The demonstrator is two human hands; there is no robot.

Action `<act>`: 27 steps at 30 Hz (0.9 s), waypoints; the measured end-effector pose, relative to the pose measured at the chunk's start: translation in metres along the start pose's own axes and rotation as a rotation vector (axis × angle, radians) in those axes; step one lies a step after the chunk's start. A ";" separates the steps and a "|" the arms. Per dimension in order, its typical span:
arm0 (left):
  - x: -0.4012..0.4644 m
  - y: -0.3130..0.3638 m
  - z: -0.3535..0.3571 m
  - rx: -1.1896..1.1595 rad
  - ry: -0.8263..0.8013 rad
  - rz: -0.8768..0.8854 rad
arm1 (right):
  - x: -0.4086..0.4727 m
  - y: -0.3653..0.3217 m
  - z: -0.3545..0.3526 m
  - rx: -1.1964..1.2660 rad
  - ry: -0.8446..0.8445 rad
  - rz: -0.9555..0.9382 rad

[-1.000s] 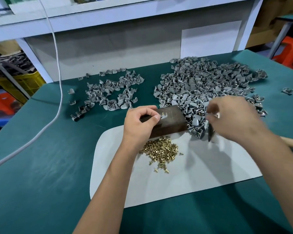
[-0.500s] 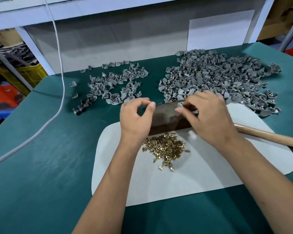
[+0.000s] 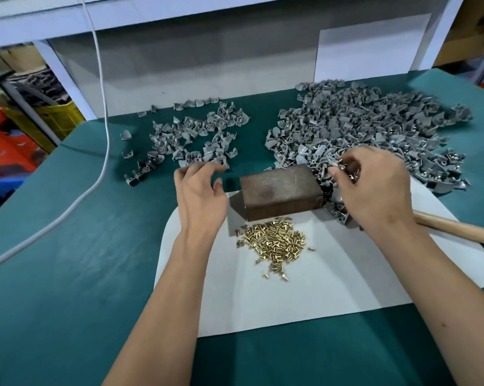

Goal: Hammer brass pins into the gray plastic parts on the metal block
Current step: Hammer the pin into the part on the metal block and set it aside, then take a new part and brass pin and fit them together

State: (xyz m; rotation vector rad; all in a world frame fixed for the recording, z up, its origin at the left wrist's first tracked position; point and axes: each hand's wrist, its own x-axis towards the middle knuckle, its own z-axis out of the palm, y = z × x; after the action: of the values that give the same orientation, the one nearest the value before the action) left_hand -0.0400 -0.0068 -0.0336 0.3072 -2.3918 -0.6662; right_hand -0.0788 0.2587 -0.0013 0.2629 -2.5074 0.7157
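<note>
You are at a small-parts assembly station in a workshop or factory; the green-covered bench [image 3: 68, 274] says so; on it sits a worn metal block [image 3: 280, 190], with a heap of loose brass pins [image 3: 274, 240] just in front of it, a large pile of gray plastic parts [image 3: 374, 129] behind it to the right and a smaller pile [image 3: 196, 137] behind it to the left; a wooden hammer handle [image 3: 458, 229] lies right of the block; stacked crates [image 3: 60, 121] stand far left of it.
</note>
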 end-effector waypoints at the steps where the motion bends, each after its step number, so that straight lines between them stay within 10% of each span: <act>1: 0.003 0.001 0.002 0.026 -0.038 0.042 | 0.000 0.000 -0.001 -0.001 0.010 0.017; 8: 0.029 0.006 0.016 0.129 -0.339 0.262 | -0.008 -0.009 -0.005 0.113 -0.016 0.002; 14: 0.064 0.013 0.021 0.043 -0.676 0.438 | -0.030 -0.046 -0.012 0.289 -0.390 -0.524; 20: 0.076 0.005 0.014 0.021 -0.592 0.549 | -0.047 -0.069 0.000 0.008 -0.671 -0.686; 27: 0.062 0.001 0.020 -0.195 -0.499 0.242 | -0.046 -0.072 -0.002 0.035 -0.694 -0.657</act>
State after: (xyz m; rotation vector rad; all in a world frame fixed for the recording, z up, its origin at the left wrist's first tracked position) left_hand -0.1002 -0.0212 -0.0147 -0.2609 -2.7351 -0.9367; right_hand -0.0162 0.2009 0.0069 1.4766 -2.7359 0.4269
